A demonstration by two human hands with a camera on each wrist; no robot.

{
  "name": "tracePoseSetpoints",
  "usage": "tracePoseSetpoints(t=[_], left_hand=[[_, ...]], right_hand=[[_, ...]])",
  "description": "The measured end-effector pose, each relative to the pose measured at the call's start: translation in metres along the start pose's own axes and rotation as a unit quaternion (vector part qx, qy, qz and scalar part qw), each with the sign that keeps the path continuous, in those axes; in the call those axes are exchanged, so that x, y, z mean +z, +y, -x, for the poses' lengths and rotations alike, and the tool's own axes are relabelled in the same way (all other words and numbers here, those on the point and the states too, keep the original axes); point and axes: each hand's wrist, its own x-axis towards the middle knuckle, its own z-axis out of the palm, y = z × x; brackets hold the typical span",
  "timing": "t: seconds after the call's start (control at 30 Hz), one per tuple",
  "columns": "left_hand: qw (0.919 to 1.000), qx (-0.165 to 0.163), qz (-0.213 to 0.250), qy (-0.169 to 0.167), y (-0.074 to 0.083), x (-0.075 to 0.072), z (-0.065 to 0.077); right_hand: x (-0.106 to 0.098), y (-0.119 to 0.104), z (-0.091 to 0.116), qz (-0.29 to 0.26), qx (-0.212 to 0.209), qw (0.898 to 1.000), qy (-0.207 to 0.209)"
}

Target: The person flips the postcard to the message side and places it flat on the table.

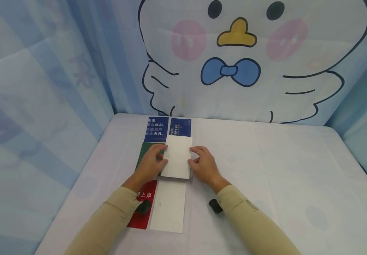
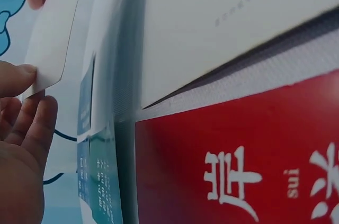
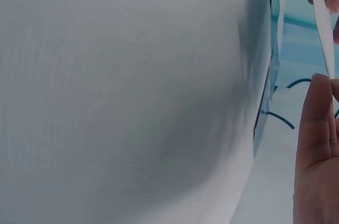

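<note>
Both hands hold one white card (image 1: 177, 157) just above the table, by its two long side edges. The left hand (image 1: 149, 163) pinches its left edge; in the left wrist view the thumb (image 2: 18, 78) lies on one face and the fingers behind. From the right, the right hand (image 1: 205, 166) pinches the other edge, and its finger (image 3: 318, 107) shows against the card (image 3: 323, 28) in the right wrist view. Under and left of the held card lies a green card (image 1: 148, 148), partly hidden. Another white card (image 1: 168, 205) lies flat nearer the front.
Two blue cards, a larger one (image 1: 156, 129) and a smaller one (image 1: 180, 126), lie at the table's back edge. A red card (image 1: 142, 216) with white characters is partly under the left forearm. White cloth (image 1: 266, 177) covers the table; a printed curtain (image 1: 234, 99) hangs behind.
</note>
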Motion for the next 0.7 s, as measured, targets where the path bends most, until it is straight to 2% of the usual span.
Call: tracePoseSetpoints(t=[0.17, 0.37, 0.53, 0.7], left_hand=[[0.9999, -0.008, 0.002, -0.015, -0.001, 0.002, -0.001], [0.9985, -0.036, -0.03, -0.026, -0.001, 0.005, -0.003], [0.9975, -0.056, -0.034, -0.027, -0.001, 0.009, -0.001], [0.997, -0.055, -0.043, -0.033, -0.001, 0.01, -0.002]], right_hand=[[0.001, 0.002, -0.002, 0.003, 0.022, 1.0, -0.016], [0.004, 0.004, -0.003, 0.013, 0.037, 0.999, -0.026], [0.006, 0.004, -0.003, 0.013, 0.046, 0.998, -0.041], [0.01, 0.004, -0.005, 0.025, 0.04, 0.998, -0.051]])
